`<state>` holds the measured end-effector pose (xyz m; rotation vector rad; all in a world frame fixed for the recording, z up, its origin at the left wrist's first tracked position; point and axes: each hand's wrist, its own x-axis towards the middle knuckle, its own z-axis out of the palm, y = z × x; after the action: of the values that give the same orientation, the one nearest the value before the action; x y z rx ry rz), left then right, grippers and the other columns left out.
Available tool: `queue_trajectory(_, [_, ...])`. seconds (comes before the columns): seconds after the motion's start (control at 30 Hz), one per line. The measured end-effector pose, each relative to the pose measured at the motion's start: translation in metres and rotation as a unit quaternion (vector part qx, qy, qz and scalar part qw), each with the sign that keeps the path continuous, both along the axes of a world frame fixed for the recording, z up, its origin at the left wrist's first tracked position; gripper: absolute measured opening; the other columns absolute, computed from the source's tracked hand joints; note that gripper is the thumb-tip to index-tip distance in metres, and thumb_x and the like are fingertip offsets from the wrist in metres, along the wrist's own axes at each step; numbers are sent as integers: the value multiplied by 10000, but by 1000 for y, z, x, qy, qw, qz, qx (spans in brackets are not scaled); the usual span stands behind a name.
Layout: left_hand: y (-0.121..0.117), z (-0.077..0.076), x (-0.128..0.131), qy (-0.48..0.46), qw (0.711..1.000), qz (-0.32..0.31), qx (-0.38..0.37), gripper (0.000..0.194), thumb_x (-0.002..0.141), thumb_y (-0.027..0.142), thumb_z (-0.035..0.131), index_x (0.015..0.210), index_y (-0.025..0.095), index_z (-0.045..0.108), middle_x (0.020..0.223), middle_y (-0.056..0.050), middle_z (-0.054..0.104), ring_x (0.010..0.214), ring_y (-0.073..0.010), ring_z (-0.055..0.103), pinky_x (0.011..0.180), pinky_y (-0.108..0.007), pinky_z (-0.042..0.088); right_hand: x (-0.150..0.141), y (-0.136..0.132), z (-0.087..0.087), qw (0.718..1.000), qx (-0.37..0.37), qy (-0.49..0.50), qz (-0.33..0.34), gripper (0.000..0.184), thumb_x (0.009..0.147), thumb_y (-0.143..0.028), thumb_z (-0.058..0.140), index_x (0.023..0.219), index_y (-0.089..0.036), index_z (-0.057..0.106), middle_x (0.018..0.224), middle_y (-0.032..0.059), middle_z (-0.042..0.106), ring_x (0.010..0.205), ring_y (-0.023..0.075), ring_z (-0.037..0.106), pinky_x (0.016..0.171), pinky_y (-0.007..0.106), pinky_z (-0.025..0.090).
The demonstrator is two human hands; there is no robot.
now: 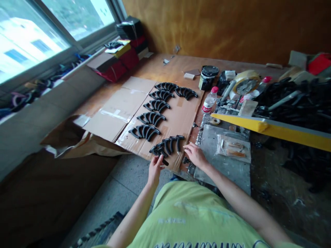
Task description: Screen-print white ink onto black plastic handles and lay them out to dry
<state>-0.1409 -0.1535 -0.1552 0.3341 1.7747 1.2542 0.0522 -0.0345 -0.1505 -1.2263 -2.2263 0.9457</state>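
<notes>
My left hand (156,168) is curled, pinching the near end of a black curved moulded part (162,151). My right hand (196,155) is spread, fingertips just beside that part's cluster, at its 4 o'clock, on the cardboard sheet (178,117). The cluster sits at the sheet's near edge, my 12 o'clock. More rows of matching parts (151,119) run toward 12. Plastic bottle (210,100) and tape roll (245,81) stand at 1 o'clock on the tabletop (165,65).
</notes>
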Motion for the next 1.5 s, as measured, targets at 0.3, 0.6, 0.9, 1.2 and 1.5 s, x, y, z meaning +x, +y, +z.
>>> queue_trajectory(0.3, [0, -39, -29, -30, 996, 81, 5, 561, 599, 581, 753, 929, 152, 603, 808, -7, 578, 709, -112, 555, 595, -229, 495, -60, 28, -35, 979, -51, -197, 5, 371, 915, -270, 538, 1256, -135, 595, 1161, 148, 624, 1085, 216, 596, 946, 294, 439])
queue_trajectory(0.6, [10, -54, -36, -35, 995, 95, 17, 593, 583, 567, 771, 970, 135, 648, 840, -28, 613, 755, -136, 597, 679, -275, 511, -66, 17, -31, 979, -69, -192, 0, 354, 905, -299, 555, 1211, -133, 621, 1164, 140, 635, 1103, 204, 586, 975, 284, 416])
queue_trajectory(0.9, [38, -49, -50, -33, 998, 47, 39, 540, 597, 531, 776, 955, 142, 663, 910, -55, 661, 839, -164, 624, 749, -277, 514, -69, 20, -37, 980, -78, -183, -22, 419, 895, -262, 559, 1287, -115, 567, 1203, 154, 598, 1119, 212, 575, 987, 290, 417])
queue_trajectory(1.2, [19, -49, -84, 186, 971, -28, -144, 511, 788, 656, 484, 917, 185, 635, 721, -51, 657, 696, -220, 632, 634, -313, 487, -65, 19, -40, 981, -89, -174, -17, 441, 888, -251, 565, 1318, -163, 535, 1201, 117, 582, 1100, 192, 578, 985, 293, 415])
queue_trajectory(1.5, [23, -27, -81, 463, 859, -131, -175, 360, 895, 517, 439, 916, 228, 653, 970, -102, 675, 902, -248, 629, 737, -320, 446, -70, 15, -25, 976, -60, -208, -21, 412, 908, -278, 536, 1311, -194, 538, 1158, 114, 557, 1037, 219, 583, 895, 308, 461])
